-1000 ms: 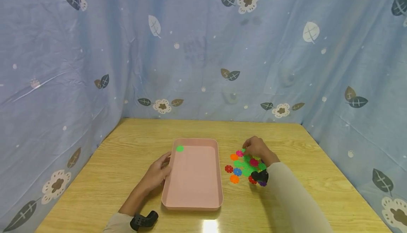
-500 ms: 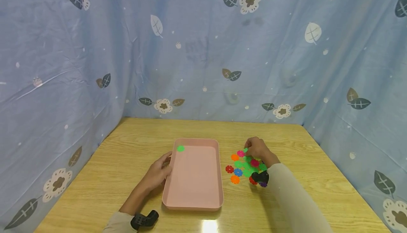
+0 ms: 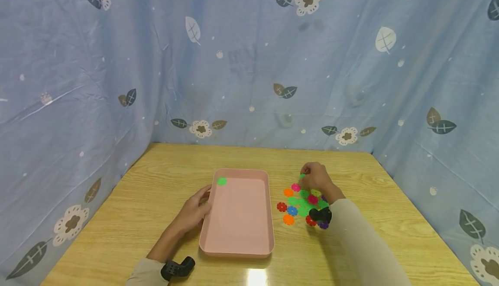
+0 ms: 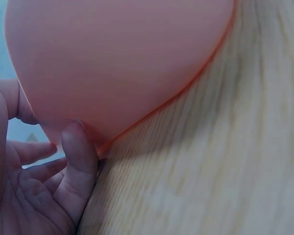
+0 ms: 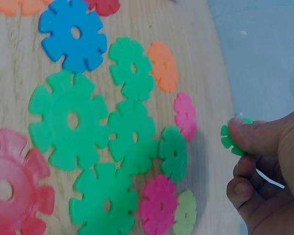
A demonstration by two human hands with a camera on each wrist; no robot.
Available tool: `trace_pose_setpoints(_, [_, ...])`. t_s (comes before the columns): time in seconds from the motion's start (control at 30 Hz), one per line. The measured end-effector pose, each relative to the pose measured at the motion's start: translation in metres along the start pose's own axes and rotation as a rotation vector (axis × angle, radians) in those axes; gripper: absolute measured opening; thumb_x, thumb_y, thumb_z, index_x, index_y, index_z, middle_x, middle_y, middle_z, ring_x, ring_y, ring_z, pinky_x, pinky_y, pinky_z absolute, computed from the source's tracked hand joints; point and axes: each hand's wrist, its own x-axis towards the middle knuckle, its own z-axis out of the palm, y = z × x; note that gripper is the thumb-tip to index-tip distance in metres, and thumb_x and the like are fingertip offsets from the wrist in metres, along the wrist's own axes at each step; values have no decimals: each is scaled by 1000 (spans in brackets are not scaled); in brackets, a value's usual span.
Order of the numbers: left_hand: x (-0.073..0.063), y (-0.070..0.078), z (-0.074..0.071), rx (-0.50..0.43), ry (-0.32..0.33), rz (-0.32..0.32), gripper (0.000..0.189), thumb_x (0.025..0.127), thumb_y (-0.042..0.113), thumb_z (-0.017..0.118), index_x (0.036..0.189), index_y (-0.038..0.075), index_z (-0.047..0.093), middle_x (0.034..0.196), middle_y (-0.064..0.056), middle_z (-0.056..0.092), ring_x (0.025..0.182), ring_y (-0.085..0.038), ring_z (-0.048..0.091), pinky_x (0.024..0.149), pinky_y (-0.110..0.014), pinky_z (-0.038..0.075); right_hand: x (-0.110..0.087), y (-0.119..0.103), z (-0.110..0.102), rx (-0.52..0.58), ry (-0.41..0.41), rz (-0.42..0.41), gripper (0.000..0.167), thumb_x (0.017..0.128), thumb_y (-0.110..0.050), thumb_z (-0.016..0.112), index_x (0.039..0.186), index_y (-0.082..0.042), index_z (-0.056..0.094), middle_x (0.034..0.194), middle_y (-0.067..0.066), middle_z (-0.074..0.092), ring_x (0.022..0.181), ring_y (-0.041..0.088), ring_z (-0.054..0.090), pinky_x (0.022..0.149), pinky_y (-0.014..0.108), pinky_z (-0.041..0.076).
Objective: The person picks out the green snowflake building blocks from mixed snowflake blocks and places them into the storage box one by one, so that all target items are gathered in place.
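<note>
My left hand (image 3: 192,211) holds the left side of a shallow pink tray (image 3: 267,234). In the left wrist view its thumb lies against the tray wall (image 4: 122,58), and a finger reaches behind the rim. One green disc (image 3: 221,181) lies in the tray's far left corner. My right hand (image 3: 316,177) pinches a small green notched snowflake disc (image 5: 232,138) between thumb and fingers, over the far edge of a spread of such discs. Among them are a blue disc (image 5: 73,36), a pink disc (image 5: 185,116) and a large green disc (image 5: 68,120).
The discs lie right of the tray on a wooden table (image 3: 175,160), some overlapping. Part of the spread is hidden under my right wrist, which wears a black device (image 3: 320,215). A blue patterned curtain (image 3: 249,60) surrounds the table's back and sides.
My right hand has risen slightly away from the spread with the green disc pinched in its fingers. The left hand and the tray stay in place.
</note>
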Motion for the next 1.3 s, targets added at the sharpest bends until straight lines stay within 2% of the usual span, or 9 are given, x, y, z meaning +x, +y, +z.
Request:
trace_pose_setpoints(0.17, [0, 1, 0, 5, 4, -4, 73, 90, 3, 51, 159, 11, 31, 152, -24, 43, 90, -28, 62, 51, -33, 48, 2, -9, 1, 32, 36, -46, 11, 86, -2, 71, 95, -1, 66, 88, 13, 66, 83, 28, 58, 73, 41, 52])
trace_pose_setpoints(0.37, [0, 2, 0, 11, 7, -6, 73, 89, 3, 51, 159, 11, 31, 152, -24, 44, 89, -28, 62, 52, -33, 48, 6, -31, 7, 91, 25, -71, 13, 85, 2, 67, 98, 1, 67, 87, 14, 68, 74, 24, 59, 67, 35, 51])
trace_pose_setpoints(0.53, [1, 1, -1, 13, 0, -3, 73, 90, 3, 51, 160, 11, 31, 152, -24, 44, 87, -28, 62, 48, -31, 46, 8, -47, 13, 135, 13, -87, 17, 85, 3, 62, 101, 0, 68, 87, 13, 67, 70, 22, 57, 62, 32, 49])
trace_pose_setpoints(0.77, [0, -1, 0, 17, 11, -3, 72, 91, 4, 51, 159, 10, 31, 152, -23, 44, 104, -32, 61, 54, -36, 50, 10, -62, 22, 175, 15, -118, 18, 86, 5, 61, 103, 1, 69, 84, 11, 67, 64, 20, 53, 61, 31, 47])
trace_pose_setpoints(0.9, [0, 0, 0, 19, 10, -2, 71, 91, 5, 51, 159, 11, 31, 153, -23, 43, 113, -35, 60, 57, -36, 52, 9, -69, 26, 196, 28, -126, 16, 87, 3, 63, 102, 0, 69, 87, 12, 68, 68, 20, 56, 62, 30, 49])
trace_pose_setpoints(1.1, [0, 0, 0, 22, 5, 1, 70, 92, 5, 51, 159, 11, 31, 152, -23, 45, 106, -33, 61, 51, -34, 49, 9, -76, 33, 249, 35, -144, 14, 88, 3, 66, 101, 0, 70, 89, 14, 69, 76, 23, 61, 66, 31, 51])
trace_pose_setpoints(1.17, [0, 0, 0, 22, 9, 2, 70, 92, 6, 51, 159, 11, 32, 152, -23, 45, 110, -34, 61, 55, -34, 51, 9, -80, 35, 267, 35, -151, 14, 88, 3, 67, 101, 0, 70, 88, 13, 68, 76, 24, 62, 66, 31, 51])
trace_pose_setpoints(1.3, [0, -1, 0, 28, 19, 5, 70, 92, 6, 52, 159, 11, 32, 152, -23, 44, 124, -40, 56, 70, -37, 55, 9, -89, 41, 309, 35, -171, 14, 86, 2, 71, 100, -1, 71, 84, 11, 68, 75, 31, 63, 63, 30, 51])
